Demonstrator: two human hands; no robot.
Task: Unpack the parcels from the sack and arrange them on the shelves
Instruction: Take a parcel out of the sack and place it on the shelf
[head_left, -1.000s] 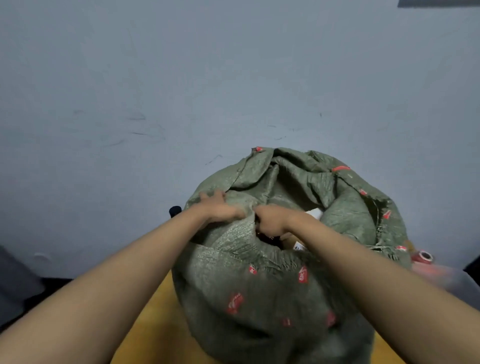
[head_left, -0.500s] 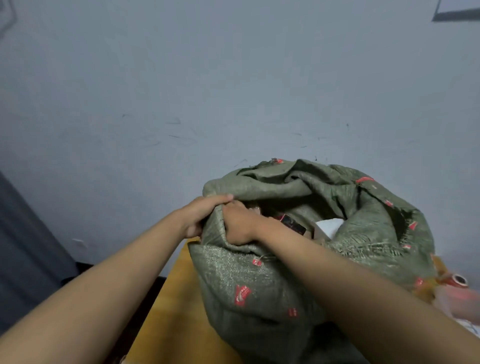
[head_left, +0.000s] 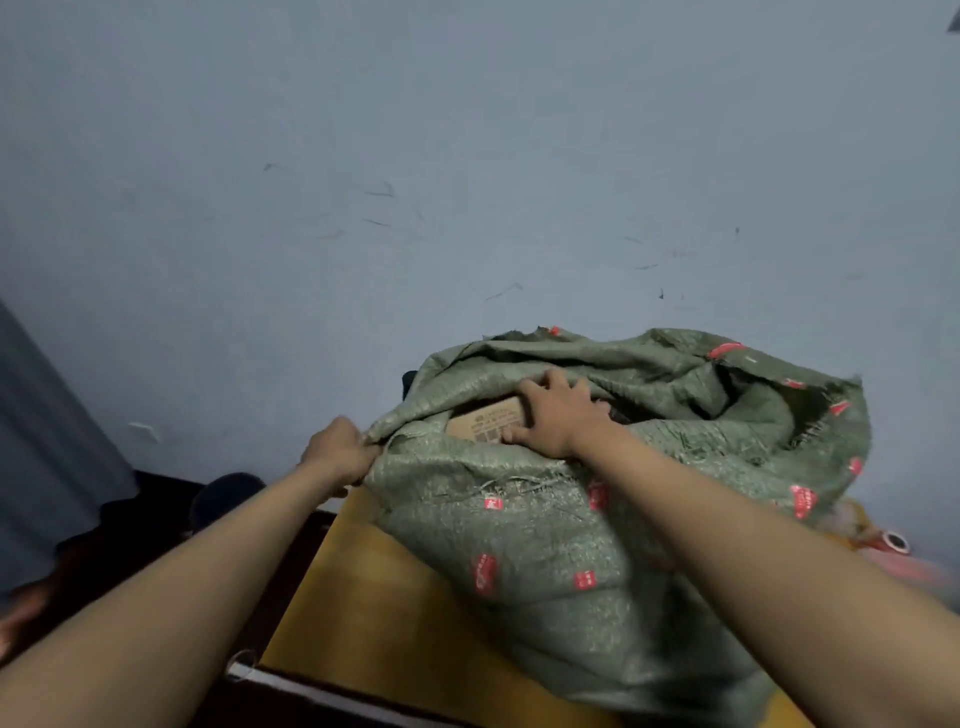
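So there's this big green woven sack (head_left: 545, 545) with little red printed marks on it, sitting on a yellow table (head_left: 363, 613) pushed up near a pale blue wall (head_left: 467, 156). The sack's mouth is open and all crumpled, facing up and toward the wall.

The left hand (head_left: 340, 452) has a fistful of the sack's rim at its left edge, fingers curled tight into the fabric. The right hand (head_left: 558, 415) is in the mouth of the sack, lying on a brown cardboard box (head_left: 485, 422). Its fingers bend over the box's far edge and the thumb sits on the near side, so it's gripping it. The box is inside the sack, just at the opening, with some small dark print on its top face that I can't read. Something dark shows in the sack right of that hand, can't tell what.

Off to the right, just past the sack, there's a blurry pinkish thing with a tape roll (head_left: 894, 541) on it. Left of the table the floor is dark, and a grey-blue curtain or panel (head_left: 47, 441) hangs at the far left.
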